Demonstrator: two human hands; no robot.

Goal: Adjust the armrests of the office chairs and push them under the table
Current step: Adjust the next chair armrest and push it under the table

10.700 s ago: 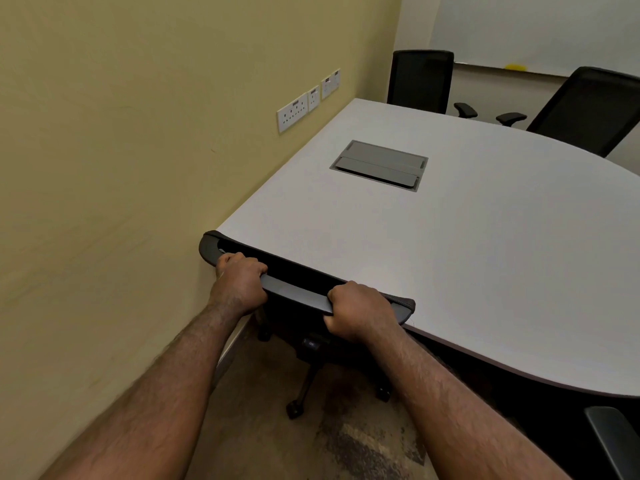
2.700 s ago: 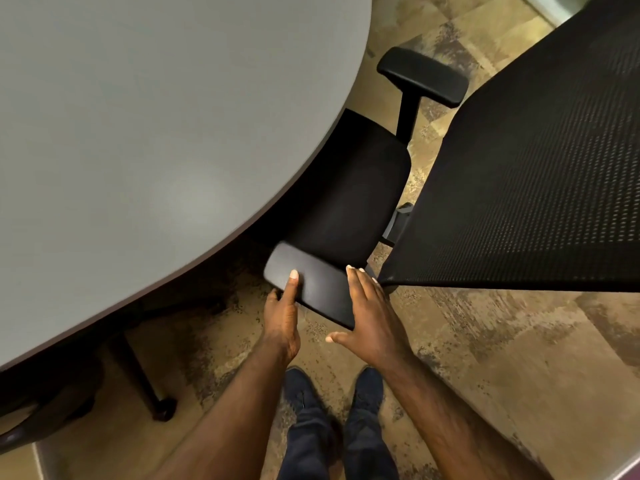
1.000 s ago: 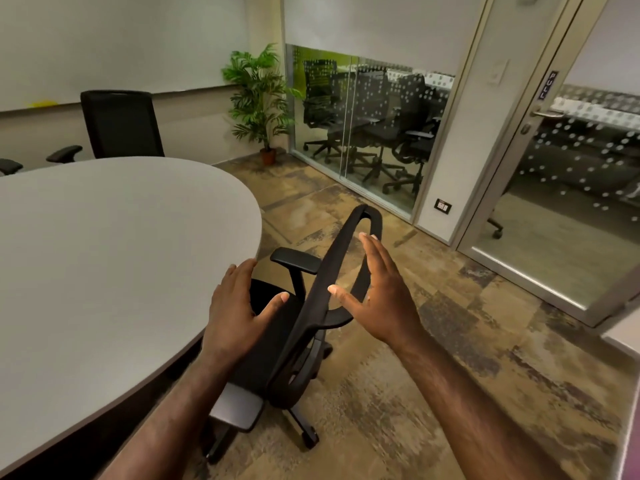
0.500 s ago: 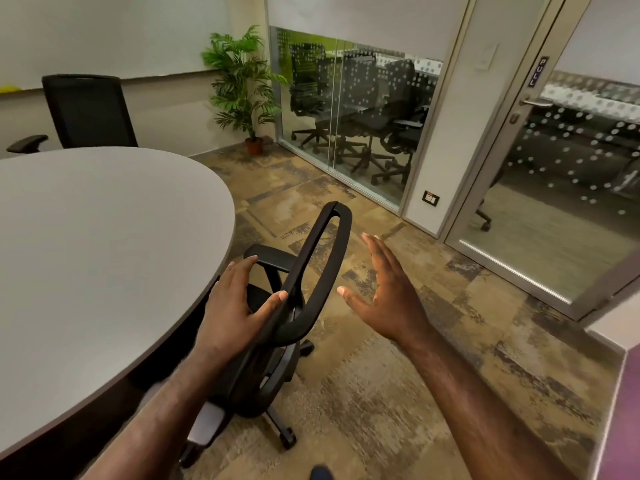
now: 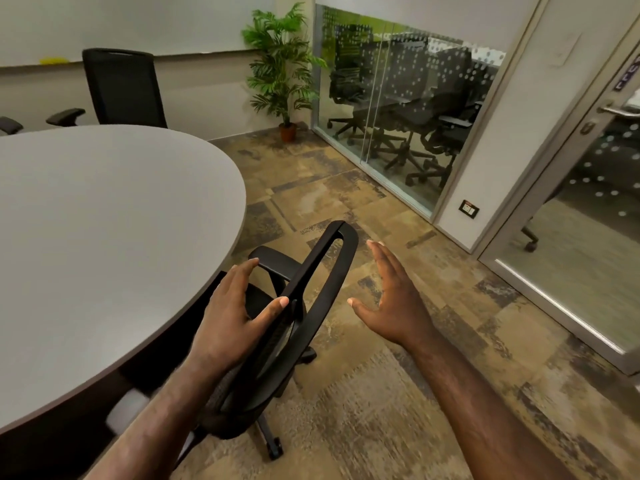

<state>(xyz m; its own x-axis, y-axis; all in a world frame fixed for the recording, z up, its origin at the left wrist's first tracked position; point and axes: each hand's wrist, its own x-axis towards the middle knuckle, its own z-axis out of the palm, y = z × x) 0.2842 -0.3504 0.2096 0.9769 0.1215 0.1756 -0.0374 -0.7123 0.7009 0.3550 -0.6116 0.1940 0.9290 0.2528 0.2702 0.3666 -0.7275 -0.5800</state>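
Observation:
A black mesh office chair point(image 5: 311, 296) stands at the rounded end of the grey table point(image 5: 104, 237), its backrest seen edge-on and its seat partly under the tabletop. Its far armrest point(image 5: 277, 263) shows just past the table edge. The near armrest point(image 5: 126, 412) is a pale blur by my left forearm. My left hand point(image 5: 235, 317) rests flat against the front face of the backrest, thumb on the frame, fingers apart. My right hand point(image 5: 391, 299) hovers open to the right of the backrest, apart from it.
Another black chair point(image 5: 123, 88) stands at the table's far side, with two more armrests point(image 5: 65, 116) at the far left. A potted plant point(image 5: 282, 71) stands in the corner. A glass wall point(image 5: 398, 109) and a glass door point(image 5: 581, 237) bound the patterned carpet on the right.
Over the last second the chair has rolled closer to the table. My left hand stays on the backrest; my right hand has come off it and hangs apart to the right.

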